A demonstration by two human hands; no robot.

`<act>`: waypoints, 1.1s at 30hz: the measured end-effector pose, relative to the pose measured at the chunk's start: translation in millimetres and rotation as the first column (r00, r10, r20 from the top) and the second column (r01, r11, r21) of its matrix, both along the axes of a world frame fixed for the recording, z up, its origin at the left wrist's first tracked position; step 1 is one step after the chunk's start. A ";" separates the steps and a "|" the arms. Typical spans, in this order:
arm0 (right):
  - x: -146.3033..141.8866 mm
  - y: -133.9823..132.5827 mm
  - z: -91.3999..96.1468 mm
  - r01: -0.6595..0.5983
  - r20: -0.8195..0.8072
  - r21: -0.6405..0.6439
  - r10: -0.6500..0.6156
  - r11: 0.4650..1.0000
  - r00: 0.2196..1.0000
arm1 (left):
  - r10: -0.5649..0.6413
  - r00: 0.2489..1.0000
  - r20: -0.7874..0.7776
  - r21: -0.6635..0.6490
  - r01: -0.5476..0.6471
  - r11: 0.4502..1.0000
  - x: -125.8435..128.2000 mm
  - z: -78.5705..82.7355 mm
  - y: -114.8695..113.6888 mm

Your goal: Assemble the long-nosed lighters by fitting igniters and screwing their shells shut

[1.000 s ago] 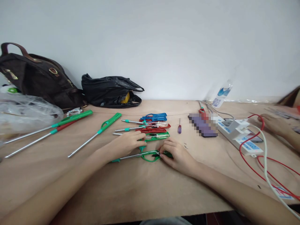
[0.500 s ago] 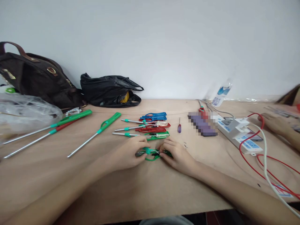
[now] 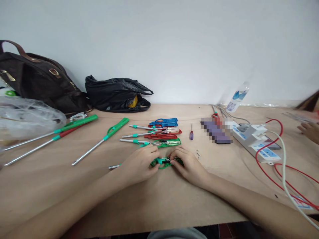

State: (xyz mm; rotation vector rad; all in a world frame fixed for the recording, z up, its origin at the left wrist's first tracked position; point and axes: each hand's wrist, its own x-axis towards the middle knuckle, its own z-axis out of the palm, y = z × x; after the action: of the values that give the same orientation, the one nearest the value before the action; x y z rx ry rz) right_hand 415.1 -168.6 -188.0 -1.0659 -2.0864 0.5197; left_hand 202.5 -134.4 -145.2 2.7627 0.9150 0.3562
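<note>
Between my two hands lies an opened green long-neck lighter (image 3: 163,167), with a black part and thin wires showing inside its handle. My left hand (image 3: 142,161) pinches the lighter near its bright teal trigger; the silver tube tip (image 3: 114,167) sticks out beyond my left wrist. My right hand (image 3: 188,166) has its fingertips pressed together on the handle's right end, by the black part. What lies beneath my fingertips is hidden. Just behind are opened lighters with clear fuel tanks (image 3: 173,142), one in a green half shell, and red (image 3: 161,136) and blue shells (image 3: 163,122).
A small purple screwdriver (image 3: 191,134) lies behind my right hand. Closed lighters (image 3: 116,128) rest on the left. At the back are a black plastic bag (image 3: 117,94) and a dark backpack (image 3: 42,83). To the right are a power strip (image 3: 261,151), cables and another person's hand (image 3: 310,131).
My left hand has shifted slightly right along the lighter, and the silver tube tip now shows past my wrist. My right hand stays almost in place. The other person's hand has drawn back rightward.
</note>
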 end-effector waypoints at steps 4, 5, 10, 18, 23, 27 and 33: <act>-1.8 -0.6 -2.0 0.009 -0.084 -0.051 -0.013 0.999 0.996 | 0.021 1.000 0.005 -0.021 -0.021 1.000 1.4 -0.5 -1.1; -2.0 -0.6 -2.5 0.009 -0.104 -0.065 -0.015 0.998 0.994 | 0.025 1.000 0.007 -0.023 -0.025 0.999 1.4 -0.9 -1.1; -1.9 0.3 -4.3 0.000 -0.168 -0.117 -0.019 0.993 0.986 | 0.026 0.999 0.032 -0.041 -0.024 0.999 1.2 -4.5 0.2; -1.5 2.3 -5.9 -0.005 -0.213 -0.158 -0.029 0.988 0.977 | 0.023 0.994 0.103 -0.091 -0.013 0.996 0.5 -6.6 0.9; -1.0 3.1 -6.8 -0.002 -0.215 -0.166 -0.034 0.986 0.976 | 0.017 0.991 0.130 -0.105 -0.003 0.994 0.6 -5.3 1.8; -0.6 3.1 -7.4 -0.002 -0.215 -0.167 -0.034 0.986 0.976 | 0.013 0.989 0.144 -0.101 0.002 0.995 0.1 -6.2 1.4; 0.1 3.5 -8.6 -0.001 -0.218 -0.150 -0.032 0.989 0.975 | 0.030 0.990 0.139 -0.108 -0.015 0.994 -0.2 -7.2 0.8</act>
State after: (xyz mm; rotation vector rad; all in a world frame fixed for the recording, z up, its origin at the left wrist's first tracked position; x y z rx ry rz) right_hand 415.2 -165.1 -196.6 -1.0562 -1.8669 0.7618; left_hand 202.3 -133.7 -152.4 2.5958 0.9030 0.4843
